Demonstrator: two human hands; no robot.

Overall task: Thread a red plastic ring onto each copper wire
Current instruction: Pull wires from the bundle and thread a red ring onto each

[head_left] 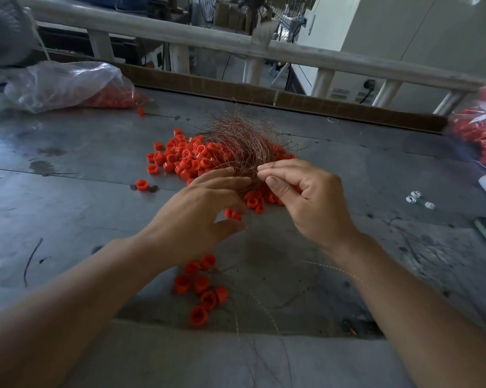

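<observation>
A tangled bundle of thin copper wires [242, 141] lies on a heap of red plastic rings [185, 158] in the middle of the grey table. My right hand [306, 197] pinches a single wire between thumb and forefinger at the near edge of the bundle. My left hand [202, 205] hovers beside it with fingers stretched toward the bundle and thumb below; I cannot see anything held in it. A red ring [233, 214] lies under its fingers. A small cluster of red rings [202, 287] with wires lies near the front edge.
A clear plastic bag of red rings [68, 85] lies at the back left, another bag of rings [482, 130] at the right edge. A lone ring [141, 185] sits left of the heap. White scraps [417, 198] lie at the right. A railing [236, 43] runs behind the table.
</observation>
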